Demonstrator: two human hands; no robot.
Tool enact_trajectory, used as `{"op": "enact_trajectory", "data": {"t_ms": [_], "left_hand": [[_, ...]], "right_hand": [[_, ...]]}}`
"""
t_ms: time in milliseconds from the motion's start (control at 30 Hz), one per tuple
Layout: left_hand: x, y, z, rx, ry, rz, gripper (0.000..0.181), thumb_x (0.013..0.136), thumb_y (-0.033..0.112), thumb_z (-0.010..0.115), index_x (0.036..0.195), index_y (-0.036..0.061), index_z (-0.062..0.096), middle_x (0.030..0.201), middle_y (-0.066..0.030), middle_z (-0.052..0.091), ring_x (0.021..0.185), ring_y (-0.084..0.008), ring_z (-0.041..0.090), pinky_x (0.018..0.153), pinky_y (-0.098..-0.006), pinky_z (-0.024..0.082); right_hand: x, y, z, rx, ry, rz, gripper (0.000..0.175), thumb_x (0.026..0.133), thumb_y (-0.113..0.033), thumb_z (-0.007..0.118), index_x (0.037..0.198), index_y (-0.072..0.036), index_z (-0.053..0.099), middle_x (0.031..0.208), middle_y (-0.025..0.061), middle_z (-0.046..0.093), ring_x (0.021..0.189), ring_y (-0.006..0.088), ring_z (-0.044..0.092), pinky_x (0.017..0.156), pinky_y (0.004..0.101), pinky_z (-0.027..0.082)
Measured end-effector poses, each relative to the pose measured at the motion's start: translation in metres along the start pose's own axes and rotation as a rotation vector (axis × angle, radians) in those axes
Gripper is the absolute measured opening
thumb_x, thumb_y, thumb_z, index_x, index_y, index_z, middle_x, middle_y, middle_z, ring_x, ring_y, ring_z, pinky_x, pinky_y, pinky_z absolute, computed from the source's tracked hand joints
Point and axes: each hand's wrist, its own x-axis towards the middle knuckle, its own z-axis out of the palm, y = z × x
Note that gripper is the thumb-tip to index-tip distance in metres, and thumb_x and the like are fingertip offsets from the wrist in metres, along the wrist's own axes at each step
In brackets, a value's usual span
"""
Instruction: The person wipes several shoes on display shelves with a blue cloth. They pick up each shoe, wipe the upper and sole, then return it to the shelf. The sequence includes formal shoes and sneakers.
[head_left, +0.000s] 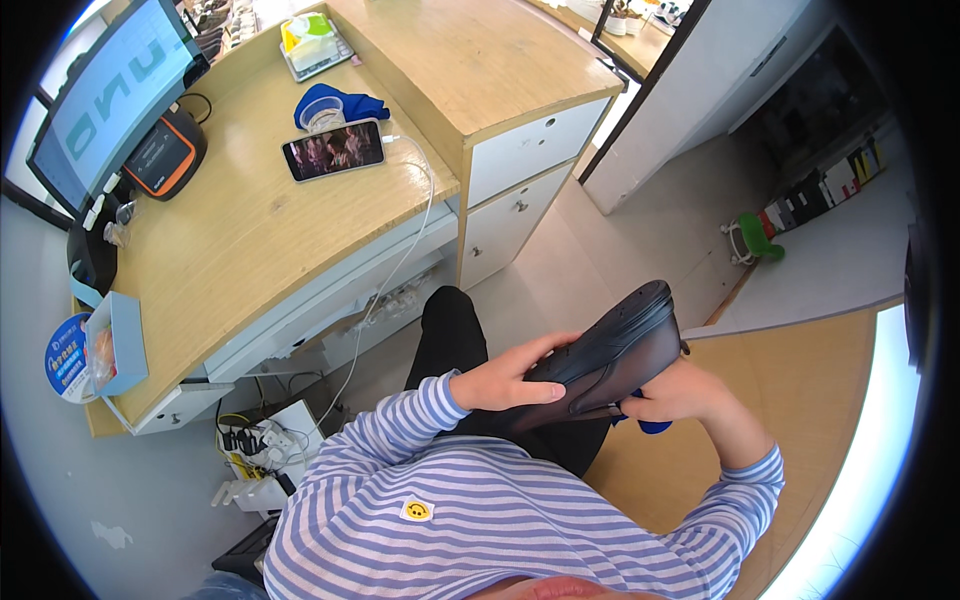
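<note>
A dark leather shoe (626, 349) is held at a tilt above my lap, its rounded end pointing up and to the right. My left hand (514, 379) grips it from the left, with the thumb lying along its near side. On the other side, my right hand (667, 394) is curled against the shoe's lower edge. Bits of a blue cloth (654, 427) stick out from under the right fingers; the rest of it is hidden by that hand and the shoe.
A wooden desk (225, 247) at left carries a monitor (112, 97), an orange-rimmed black device (165, 154), a charging phone (334, 150) and a blue cloth with a clear cup (322, 112). The phone's white cable (382, 285) hangs over the desk edge towards a power strip (277, 442).
</note>
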Motion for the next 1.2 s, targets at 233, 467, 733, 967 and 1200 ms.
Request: {"op": "enact_trajectory", "data": {"t_ms": [233,467,733,967,1200], "left_hand": [[0.001,-0.001,-0.001,0.034,0.031,-0.004,0.078,0.087,0.036,0.062,0.144,-0.0011,0.024,0.135,-0.0172,0.042,0.125,-0.0267,0.042,0.106,-0.0373,0.033],[0.006,0.007,-0.005,0.015,-0.021,0.029,0.076,0.086,0.034,0.063,0.143,-0.001,0.026,0.135,-0.0169,0.042,0.125,-0.0257,0.043,0.106,-0.0361,0.032],[0.003,-0.003,-0.006,0.066,-0.002,0.043,0.084,0.085,0.043,0.062,0.145,0.0008,0.024,0.138,-0.019,0.039,0.125,-0.0279,0.042,0.104,-0.0391,0.034],[0.01,-0.006,-0.006,0.124,0.019,0.071,0.081,0.085,0.039,0.063,0.144,-0.0012,0.025,0.139,-0.0184,0.039,0.128,-0.0273,0.04,0.107,-0.0386,0.032],[0.006,-0.004,-0.006,0.048,0.029,0.042,0.076,0.085,0.034,0.063,0.142,-0.0027,0.029,0.139,-0.0201,0.04,0.128,-0.029,0.041,0.107,-0.0373,0.031]], "right_hand": [[-0.003,0.002,-0.001,0.117,0.003,0.082,0.037,0.073,-0.011,0.059,0.109,-0.003,0.063,0.103,0.0175,0.063,0.096,0.0318,0.059,0.082,0.0377,0.049],[-0.006,0.008,-0.001,0.241,-0.048,0.03,0.038,0.073,-0.009,0.057,0.109,-0.001,0.062,0.103,0.0167,0.064,0.095,0.0294,0.06,0.082,0.0355,0.049],[-0.007,0.01,0.002,0.268,-0.042,0.079,0.038,0.073,-0.008,0.057,0.11,-0.002,0.062,0.105,0.0164,0.063,0.098,0.0293,0.059,0.085,0.0352,0.048],[-0.002,0.013,0.006,0.166,0.008,0.0,0.04,0.072,-0.01,0.057,0.111,-0.002,0.061,0.105,0.0181,0.062,0.096,0.0315,0.059,0.084,0.0381,0.048],[-0.01,0.011,-0.001,0.208,0.084,0.09,0.038,0.071,-0.012,0.06,0.107,-0.004,0.063,0.105,0.0181,0.062,0.096,0.0326,0.059,0.083,0.0377,0.049]]}}
